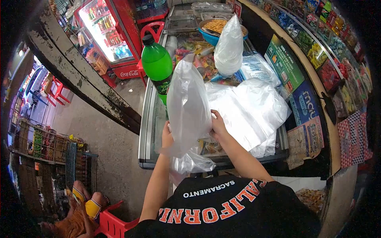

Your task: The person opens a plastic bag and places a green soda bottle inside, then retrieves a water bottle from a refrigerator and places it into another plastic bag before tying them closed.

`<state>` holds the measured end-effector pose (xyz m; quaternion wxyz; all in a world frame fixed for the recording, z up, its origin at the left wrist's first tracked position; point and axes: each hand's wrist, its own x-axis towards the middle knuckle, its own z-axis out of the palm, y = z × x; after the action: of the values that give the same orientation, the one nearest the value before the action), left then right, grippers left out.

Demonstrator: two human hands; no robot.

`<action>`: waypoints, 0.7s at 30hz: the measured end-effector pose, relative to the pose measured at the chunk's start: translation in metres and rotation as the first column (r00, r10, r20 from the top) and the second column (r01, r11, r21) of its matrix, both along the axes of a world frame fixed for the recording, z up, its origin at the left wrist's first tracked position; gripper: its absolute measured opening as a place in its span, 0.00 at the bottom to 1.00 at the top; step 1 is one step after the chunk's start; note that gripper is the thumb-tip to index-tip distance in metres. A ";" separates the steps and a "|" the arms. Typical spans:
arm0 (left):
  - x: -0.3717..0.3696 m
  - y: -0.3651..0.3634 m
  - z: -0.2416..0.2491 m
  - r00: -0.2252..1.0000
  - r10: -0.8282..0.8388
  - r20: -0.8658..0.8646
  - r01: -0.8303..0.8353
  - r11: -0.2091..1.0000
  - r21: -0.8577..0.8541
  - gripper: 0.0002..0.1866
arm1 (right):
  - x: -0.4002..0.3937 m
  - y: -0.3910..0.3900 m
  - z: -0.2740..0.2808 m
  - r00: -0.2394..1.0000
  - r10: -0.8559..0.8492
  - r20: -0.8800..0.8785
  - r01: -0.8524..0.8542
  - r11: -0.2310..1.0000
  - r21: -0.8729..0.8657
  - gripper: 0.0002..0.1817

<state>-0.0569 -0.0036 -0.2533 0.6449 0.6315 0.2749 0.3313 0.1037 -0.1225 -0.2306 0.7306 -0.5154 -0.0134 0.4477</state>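
Observation:
A tall translucent plastic bag (188,101) stands upright between my hands, over the near part of a glass-topped display freezer (147,137). My left hand (167,135) grips its lower left side, the fingers partly hidden behind the plastic. On the lower right side, my right hand (218,125) has its fingers closed at the bag's edge. Crumpled clear plastic (193,162) hangs below it, near my left forearm. Just behind the bag, to the left, is a green soda bottle (156,63) with a black cap. A pile of white plastic bags (248,115) lies right of my right hand.
Farther back stand a filled, pointed white bag (229,49) and a blue basin (212,37) of orange snacks. Blue-printed packs (258,68) lie beside the pile. Left are a wooden post (85,75), a red drinks fridge (129,47) and a seated person (81,210). Hanging snack packets line the right.

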 end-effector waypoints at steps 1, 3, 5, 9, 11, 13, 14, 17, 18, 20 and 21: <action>0.003 0.003 0.000 1.000 -0.003 -0.003 0.003 1.000 -0.005 0.17 | 0.003 0.000 -0.001 0.996 0.029 0.080 -0.026 0.999 -0.035 0.22; 0.012 0.016 0.004 0.996 -0.063 0.063 0.071 0.990 -0.124 0.13 | 0.013 0.011 -0.021 0.964 0.031 0.263 -0.007 0.996 -0.092 0.16; 0.019 0.025 0.035 0.998 -0.035 0.060 0.052 0.947 -0.316 0.12 | 0.024 0.026 -0.020 0.896 0.041 0.442 0.018 0.992 -0.128 0.14; 0.026 0.032 0.060 0.991 -0.022 0.129 0.108 0.691 -0.715 0.13 | 0.048 0.043 0.006 0.515 0.224 0.827 0.071 0.951 -0.302 0.16; 0.026 0.022 0.050 0.971 -0.083 0.224 0.227 0.610 -0.759 0.13 | 0.052 0.046 0.003 0.416 0.338 0.844 0.047 0.919 -0.391 0.16; 0.021 0.019 0.038 0.954 -0.117 0.275 0.289 0.597 -0.748 0.14 | 0.059 0.047 -0.018 0.346 0.635 0.690 0.097 0.707 -0.700 0.16; 0.018 0.022 0.031 0.956 -0.122 0.266 0.281 0.633 -0.721 0.14 | 0.062 0.043 -0.021 0.347 0.634 0.691 0.100 0.707 -0.700 0.16; 0.004 0.072 -0.010 0.984 -0.058 -0.171 0.023 0.979 -0.201 0.16 | 0.052 0.021 0.007 0.296 0.586 0.754 0.148 0.752 -0.642 0.17; 0.004 0.076 0.012 0.947 0.063 -0.314 -0.029 0.993 0.112 0.18 | 0.052 0.020 0.018 0.358 0.403 0.843 0.160 0.862 -0.480 0.18; 0.004 0.061 0.112 0.850 0.321 -0.418 -0.114 0.886 0.450 0.21 | 0.049 0.023 0.067 0.575 0.070 0.815 0.119 0.979 -0.168 0.24; 0.011 0.055 0.149 0.921 0.293 -0.256 -0.168 0.892 0.419 0.23 | 0.043 0.020 0.103 0.797 -0.017 0.604 -0.046 0.995 0.088 0.33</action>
<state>-0.0460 0.0511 -0.1045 0.4103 0.7535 0.3758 0.3502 0.1464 -0.1024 -0.1275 0.7091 -0.5945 -0.2716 0.2644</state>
